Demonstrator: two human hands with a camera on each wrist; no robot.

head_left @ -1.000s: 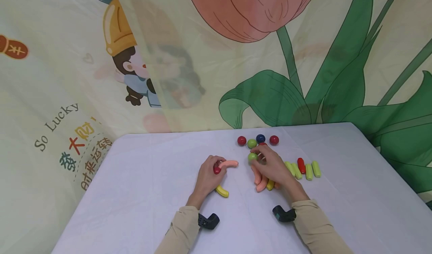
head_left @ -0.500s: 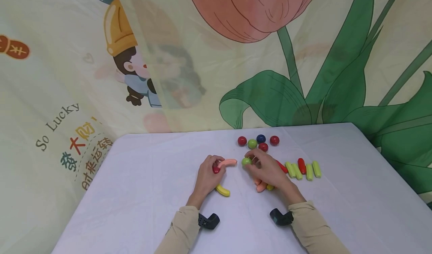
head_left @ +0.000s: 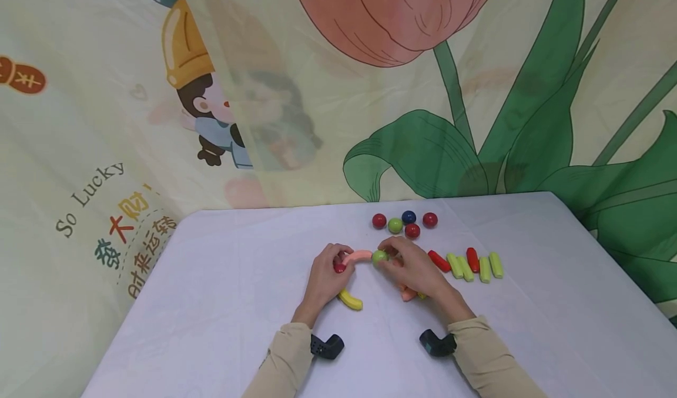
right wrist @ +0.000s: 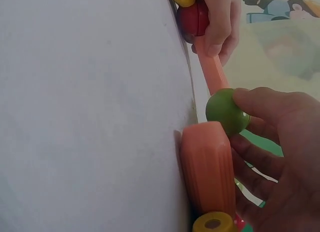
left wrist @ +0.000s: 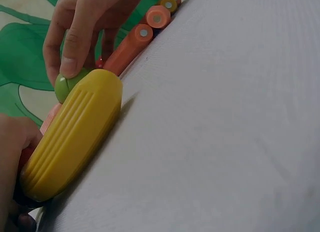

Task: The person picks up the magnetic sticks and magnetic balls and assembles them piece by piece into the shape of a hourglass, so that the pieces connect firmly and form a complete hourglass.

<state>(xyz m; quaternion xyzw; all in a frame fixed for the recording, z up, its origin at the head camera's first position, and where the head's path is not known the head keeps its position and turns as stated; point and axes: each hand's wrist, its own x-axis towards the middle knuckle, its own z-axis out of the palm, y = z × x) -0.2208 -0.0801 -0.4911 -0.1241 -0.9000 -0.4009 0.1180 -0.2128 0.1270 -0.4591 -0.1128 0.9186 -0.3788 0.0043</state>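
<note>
My right hand pinches a green ball and holds it against the right end of a curved pink rod. The same green ball sits between my right thumb and fingertips in the right wrist view. My left hand grips a red ball at the rod's left end. A yellow curved rod lies just below my left hand, and it fills the left wrist view as the yellow rod. Pink and yellow rods lie partly hidden under my right hand.
Red, green and blue balls cluster at the back of the white table. A row of red and light-green straight rods lies right of my right hand. A printed curtain hangs behind the table.
My right hand has carried the green ball leftward from near the ball cluster to the pink rod's right end. My left hand has stayed put on the red ball.
</note>
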